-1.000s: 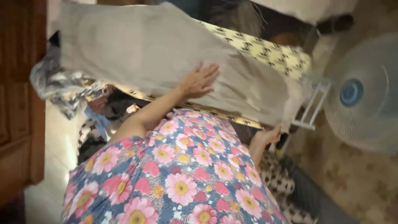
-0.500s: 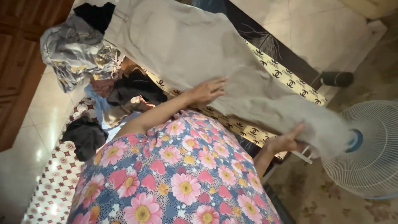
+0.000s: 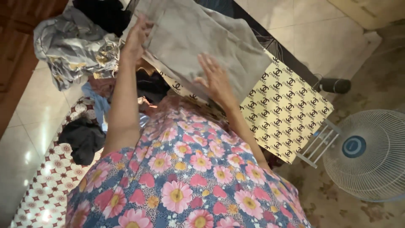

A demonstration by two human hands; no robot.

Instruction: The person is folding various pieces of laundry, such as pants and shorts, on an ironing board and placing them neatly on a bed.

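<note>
grey-beige cloth (image 3: 198, 36) lies spread over the ironing board (image 3: 291, 114), covering the end of the board away from the fan. the left hand (image 3: 136, 39) grips the cloth's edge on the side nearest the crumpled silver-grey fabric (image 3: 71, 46), fingers closed on a fold and lifting it a little. the right hand (image 3: 215, 78) rests flat on the cloth nearer the middle of the board, fingers spread open and pressing down. the board's cover is yellow with a repeated black pattern, and it shows bare on the half toward the fan. a dark cylinder (image 3: 335, 85) sits just beyond the board's far edge. beside the board on the left hand's side, more clothes are heaped, with a dark garment (image 3: 82, 139) lying on a patterned mat (image 3: 46, 185) below them. a white standing fan (image 3: 365, 154) is near the board's bare end.
</note>
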